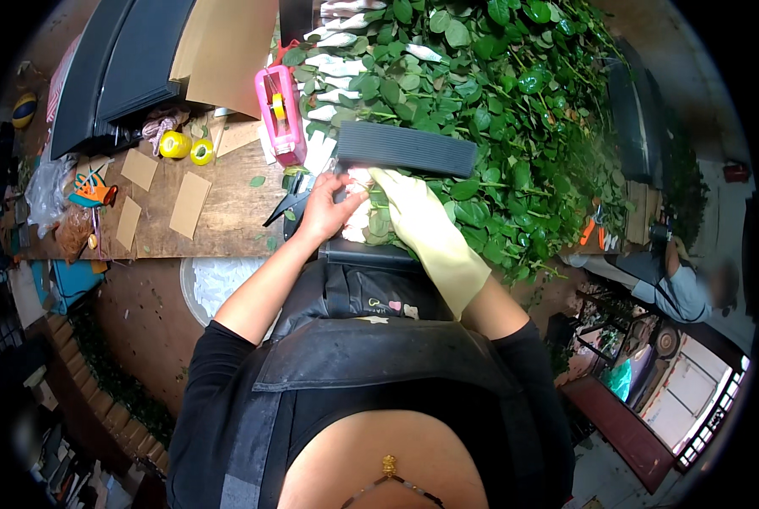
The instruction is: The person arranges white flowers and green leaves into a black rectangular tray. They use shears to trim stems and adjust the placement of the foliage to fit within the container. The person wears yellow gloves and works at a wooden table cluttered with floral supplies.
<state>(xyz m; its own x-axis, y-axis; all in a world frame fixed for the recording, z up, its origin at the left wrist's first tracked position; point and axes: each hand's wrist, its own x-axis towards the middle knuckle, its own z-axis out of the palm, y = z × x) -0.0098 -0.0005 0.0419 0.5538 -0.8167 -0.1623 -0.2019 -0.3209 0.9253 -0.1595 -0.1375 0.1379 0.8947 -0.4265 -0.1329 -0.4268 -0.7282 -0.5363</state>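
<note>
A row of pale pink roses (356, 222) lies in front of me at the table's near edge, stems and leaves pointing right. My bare left hand (324, 208) curls its thumb and fingers around the rose heads from the left. My right hand (418, 216), in a pale yellow rubber glove, reaches over them from the right with its fingers pressed together at the upper blooms. A dark grey corrugated sheet (407, 148) stands just beyond the roses, and a black strip (371, 254) runs along their near side. Both hands partly hide the blooms.
Black-handled scissors (290, 204) and a pink tape dispenser (282, 119) sit left of the roses. Leafy stems (515, 127) heap the right side. Cardboard pieces (190, 205), yellow rolls (174, 144) and dark sheet stacks (146, 59) occupy the left. Another person (685, 288) is at far right.
</note>
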